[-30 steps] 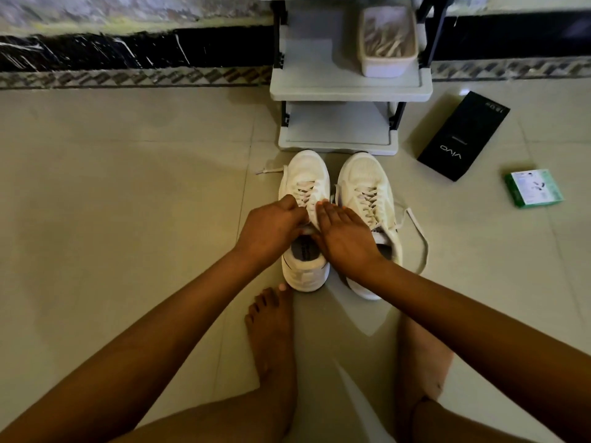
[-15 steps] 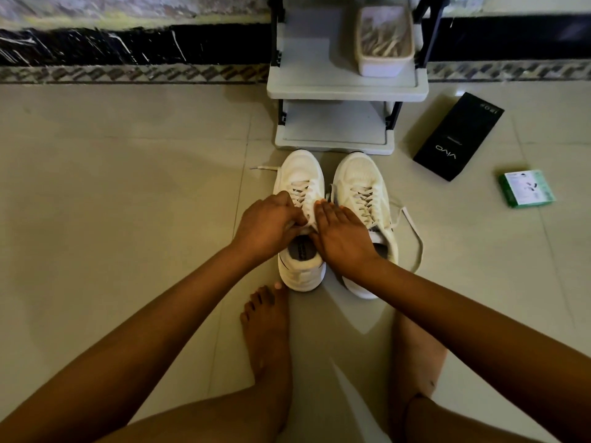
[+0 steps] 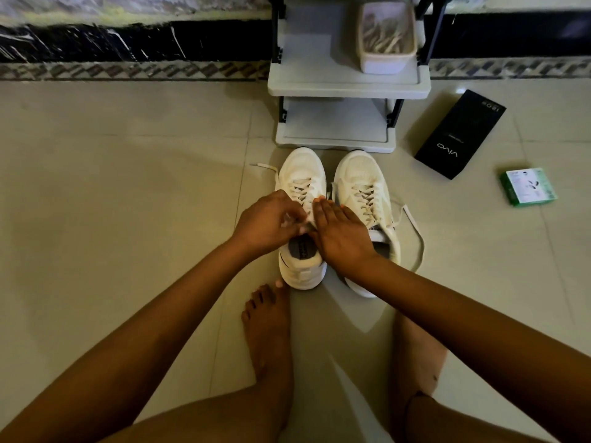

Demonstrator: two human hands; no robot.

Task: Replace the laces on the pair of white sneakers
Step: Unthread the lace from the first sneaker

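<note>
2 white sneakers on tile floor, side by side, toes twd the rack. Left sneaker (image 3: 302,215) laced, one lace end (image 3: 263,167) trailing left. Right sneaker (image 3: 364,199) laced too (its loose lace (image 3: 415,233) loops out right).

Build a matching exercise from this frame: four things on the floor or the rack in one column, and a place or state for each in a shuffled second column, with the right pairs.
Column 1:
1. black box
2. green box
3. white tub
4. left sneaker

Column 2:
A. on the grey rack's upper shelf
B. under both hands, left hand and right hand
C. flat on the floor, farthest right
D. on the floor between the rack and the green box

Pairs: 1-D, 2-C, 3-A, 4-B
</note>
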